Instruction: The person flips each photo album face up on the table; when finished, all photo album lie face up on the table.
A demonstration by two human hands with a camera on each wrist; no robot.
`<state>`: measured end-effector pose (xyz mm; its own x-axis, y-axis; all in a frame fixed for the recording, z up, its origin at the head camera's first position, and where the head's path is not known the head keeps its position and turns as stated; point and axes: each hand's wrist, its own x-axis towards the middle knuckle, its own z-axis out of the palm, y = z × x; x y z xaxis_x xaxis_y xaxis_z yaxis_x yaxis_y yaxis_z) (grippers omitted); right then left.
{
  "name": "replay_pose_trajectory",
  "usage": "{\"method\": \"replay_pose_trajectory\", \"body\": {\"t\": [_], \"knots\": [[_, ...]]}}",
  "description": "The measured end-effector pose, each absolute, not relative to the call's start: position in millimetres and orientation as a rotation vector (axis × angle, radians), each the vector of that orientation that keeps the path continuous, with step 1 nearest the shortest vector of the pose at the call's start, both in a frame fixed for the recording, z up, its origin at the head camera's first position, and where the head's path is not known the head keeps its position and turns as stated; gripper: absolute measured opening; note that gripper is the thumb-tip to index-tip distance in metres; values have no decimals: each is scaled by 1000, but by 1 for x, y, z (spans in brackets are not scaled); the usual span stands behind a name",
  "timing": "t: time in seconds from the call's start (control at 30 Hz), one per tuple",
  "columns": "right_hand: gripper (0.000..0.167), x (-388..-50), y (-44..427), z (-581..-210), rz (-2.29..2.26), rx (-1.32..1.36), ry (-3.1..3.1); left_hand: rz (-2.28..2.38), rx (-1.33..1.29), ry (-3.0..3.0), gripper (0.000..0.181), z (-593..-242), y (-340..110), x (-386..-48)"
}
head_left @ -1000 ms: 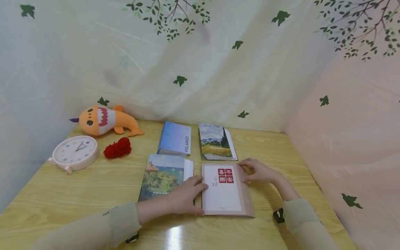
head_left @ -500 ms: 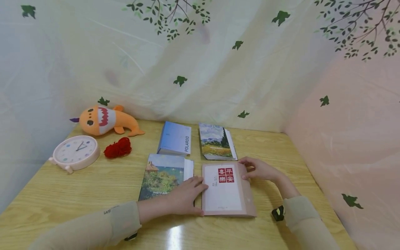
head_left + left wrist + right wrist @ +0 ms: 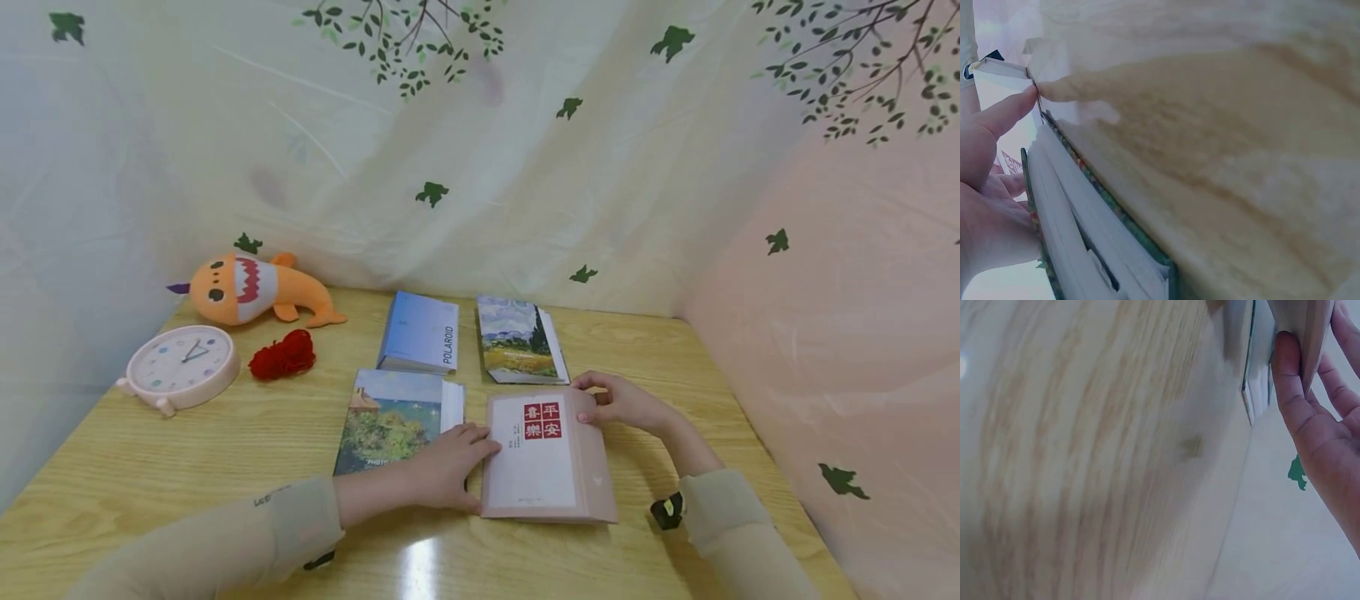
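A pale pink book point(image 3: 536, 475) with a white panel and red characters lies at the table's front middle, its right side raised a little. My right hand point(image 3: 628, 406) pinches its upper right edge; in the right wrist view, fingers point(image 3: 1288, 362) show on one face of the book's edge. My left hand point(image 3: 442, 472) rests along the book's left edge, thumb near the lower corner. The left forearm passes over a photo album point(image 3: 397, 425) with a seaside painting, hiding its lower part. In the left wrist view the thumb point(image 3: 1010, 112) reaches out straight to the pink book.
Behind lie a blue Polaroid album point(image 3: 422, 332) and an album with a landscape painting point(image 3: 517, 342). To the left are a pink clock point(image 3: 180, 367), red yarn point(image 3: 283, 356) and an orange plush shark point(image 3: 255, 287). Curtains point(image 3: 480, 167) enclose the wooden table point(image 3: 262, 450).
My right hand has risen slightly, lifting the pink book's right side a little off the table. The left hand has stayed almost in place.
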<state>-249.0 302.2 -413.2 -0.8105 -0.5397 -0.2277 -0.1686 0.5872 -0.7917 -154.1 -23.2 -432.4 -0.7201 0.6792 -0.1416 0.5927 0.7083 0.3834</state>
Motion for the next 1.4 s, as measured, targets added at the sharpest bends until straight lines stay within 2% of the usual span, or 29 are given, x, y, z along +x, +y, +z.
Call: {"method": "replay_pose_trajectory", "body": {"t": [0.6, 1.17, 1.4], "knots": [[54, -235, 289, -389, -1165, -481, 2436, 738, 988, 2475, 82, -428, -19, -167], [49, -224, 277, -372, -1233, -567, 2443, 1172, 799, 2287, 85, -413, -14, -174], [49, -221, 269, -365, -1301, -627, 2436, 1365, 754, 2155, 79, -412, -17, -177]]}}
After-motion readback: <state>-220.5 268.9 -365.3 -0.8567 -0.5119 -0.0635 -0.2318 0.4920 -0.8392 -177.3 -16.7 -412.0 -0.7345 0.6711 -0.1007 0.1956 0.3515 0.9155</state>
